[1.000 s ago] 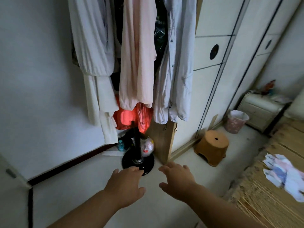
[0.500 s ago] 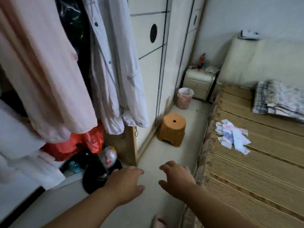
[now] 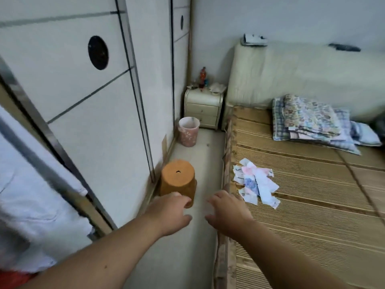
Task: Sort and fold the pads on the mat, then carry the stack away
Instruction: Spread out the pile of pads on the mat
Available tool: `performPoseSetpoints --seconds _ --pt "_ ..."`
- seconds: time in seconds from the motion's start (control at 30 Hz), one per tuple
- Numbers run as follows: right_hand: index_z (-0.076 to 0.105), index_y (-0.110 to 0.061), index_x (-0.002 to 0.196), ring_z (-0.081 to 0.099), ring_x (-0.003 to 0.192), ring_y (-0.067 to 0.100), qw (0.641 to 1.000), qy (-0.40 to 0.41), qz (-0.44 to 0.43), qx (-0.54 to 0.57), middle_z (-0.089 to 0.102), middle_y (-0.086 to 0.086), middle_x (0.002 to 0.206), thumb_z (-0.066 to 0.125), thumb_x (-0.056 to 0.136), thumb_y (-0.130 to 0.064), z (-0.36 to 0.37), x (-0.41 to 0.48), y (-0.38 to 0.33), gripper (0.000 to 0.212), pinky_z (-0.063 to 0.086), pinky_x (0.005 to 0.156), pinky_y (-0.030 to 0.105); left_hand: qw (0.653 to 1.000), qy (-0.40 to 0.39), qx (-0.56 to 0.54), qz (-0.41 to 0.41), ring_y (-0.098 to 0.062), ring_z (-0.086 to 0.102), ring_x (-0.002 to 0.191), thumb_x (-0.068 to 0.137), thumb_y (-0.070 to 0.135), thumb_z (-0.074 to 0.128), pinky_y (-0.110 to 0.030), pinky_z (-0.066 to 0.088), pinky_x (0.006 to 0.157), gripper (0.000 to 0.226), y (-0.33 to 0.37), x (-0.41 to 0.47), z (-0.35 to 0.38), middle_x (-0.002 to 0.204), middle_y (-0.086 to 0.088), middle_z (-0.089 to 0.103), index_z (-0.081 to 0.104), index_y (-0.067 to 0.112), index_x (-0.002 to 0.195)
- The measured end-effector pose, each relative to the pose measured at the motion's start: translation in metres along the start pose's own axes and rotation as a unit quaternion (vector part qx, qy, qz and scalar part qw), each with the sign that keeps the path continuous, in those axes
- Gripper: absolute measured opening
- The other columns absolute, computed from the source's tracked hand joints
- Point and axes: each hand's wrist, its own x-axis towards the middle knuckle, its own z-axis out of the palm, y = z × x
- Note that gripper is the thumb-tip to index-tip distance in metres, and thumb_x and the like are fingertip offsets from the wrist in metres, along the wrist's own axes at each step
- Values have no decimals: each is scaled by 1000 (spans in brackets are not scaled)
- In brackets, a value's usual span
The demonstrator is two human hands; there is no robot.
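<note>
A loose pile of small pads (image 3: 255, 182), white with pink and blue print, lies on the woven bamboo mat (image 3: 312, 205) that covers the bed, near its left edge. My right hand (image 3: 226, 211) hovers just left of and below the pile, fingers apart, holding nothing. My left hand (image 3: 170, 213) is stretched out over the floor strip beside the bed, also with nothing in it and its fingers loosely spread.
An orange plastic stool (image 3: 178, 180) stands on the narrow floor strip between the bed and the sliding wardrobe doors (image 3: 83, 101). Farther back are a pink waste bin (image 3: 188, 131) and a cream nightstand (image 3: 203, 108). Folded patterned bedding (image 3: 308, 119) lies at the bed's head.
The view has swung right, from hanging clothes and a lamp base to the bed. The pads and mat are now ahead, and both hands stay outstretched and empty.
</note>
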Motion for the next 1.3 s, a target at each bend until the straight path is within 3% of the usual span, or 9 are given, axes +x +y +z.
performPoseSetpoints --seconds 0.1,0.23,0.47,0.7,1.03,1.3 --pt "49 -32 131 48 124 22 1000 2 28 9 50 -2 136 57 83 -46 -14 28 25 51 34 103 49 999 -21 7 23 -24 57 107 74 50 46 -40 47 87 52 5 50 -11 119 -1 59 58 24 117" --pt "49 -32 132 46 126 22 997 -4 69 23 48 -2 139 57 84 -45 -26 67 60 51 32 104 51 997 -38 30 59 -24 54 116 78 50 51 -38 46 92 60 7 127 -18 134 0 53 47 28 134" --pt "55 -23 125 48 123 23 982 9 187 33 52 1 134 53 84 -33 -46 158 115 42 33 104 49 985 -59 66 150 -23 53 116 75 53 49 -39 45 94 59 6 282 -45 131 0 55 49 31 130" --pt "50 -30 130 47 124 23 954 27 291 72 49 0 139 51 85 -41 -62 229 158 47 33 103 45 959 -101 90 247 -19 53 116 77 49 47 -37 44 95 56 18 409 -75 132 4 54 51 31 130" --pt "47 -29 134 40 131 26 903 15 415 107 38 2 149 54 85 -46 -58 248 262 52 33 107 44 911 -191 132 340 -19 46 124 80 48 51 -37 36 100 56 113 525 -38 138 5 48 46 32 133" --pt "47 -30 133 39 130 28 890 25 442 104 38 3 147 55 84 -47 -89 272 349 53 35 105 46 902 -187 122 369 -18 52 118 79 51 49 -37 46 91 56 183 600 -49 137 7 49 47 35 132"
